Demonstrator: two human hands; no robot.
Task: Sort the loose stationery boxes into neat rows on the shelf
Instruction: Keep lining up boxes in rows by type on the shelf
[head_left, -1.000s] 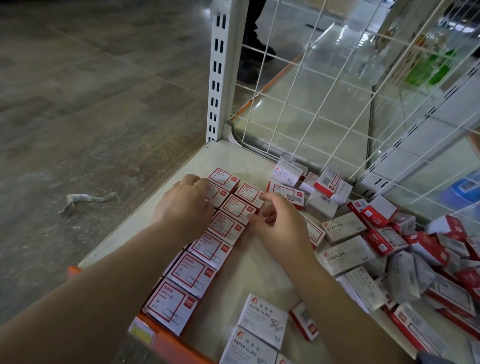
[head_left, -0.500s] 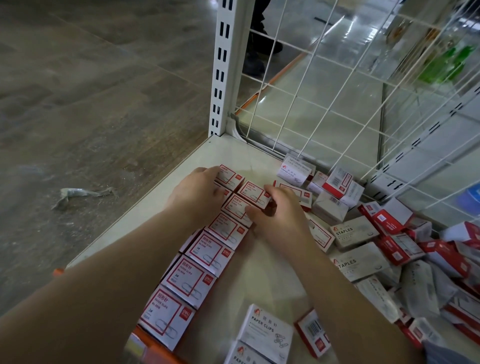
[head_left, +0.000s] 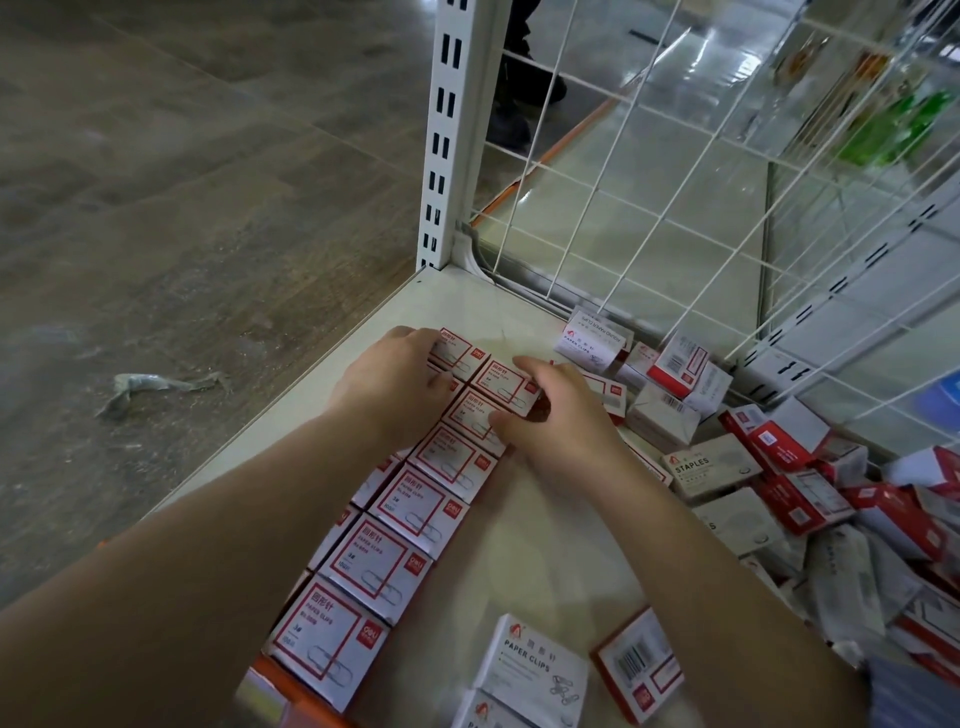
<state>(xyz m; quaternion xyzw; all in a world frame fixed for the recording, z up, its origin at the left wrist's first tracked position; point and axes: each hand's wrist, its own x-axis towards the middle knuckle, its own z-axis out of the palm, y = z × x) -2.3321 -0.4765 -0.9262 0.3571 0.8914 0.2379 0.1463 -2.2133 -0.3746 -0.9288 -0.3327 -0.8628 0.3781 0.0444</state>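
Observation:
Two rows of red-and-white paper clip boxes (head_left: 395, 564) run from the front edge toward the back of the cream shelf (head_left: 540, 551). My left hand (head_left: 395, 382) rests on the far end of the left row, fingertips on the last box (head_left: 460, 356). My right hand (head_left: 563, 421) pinches the far box of the right row (head_left: 506, 387) between curled fingers and thumb. A loose pile of red and white stationery boxes (head_left: 789, 467) lies to the right.
A white wire mesh (head_left: 628, 208) backs the shelf and a slotted upright post (head_left: 447, 130) stands at its left corner. White paper clip boxes (head_left: 535, 667) sit near the orange front edge (head_left: 291, 693). A wrapper scrap (head_left: 148, 387) lies on the floor.
Both hands have slid toward the back of the shelf along the rows. My right hand has closed on the far box of the right row and drawn it in line.

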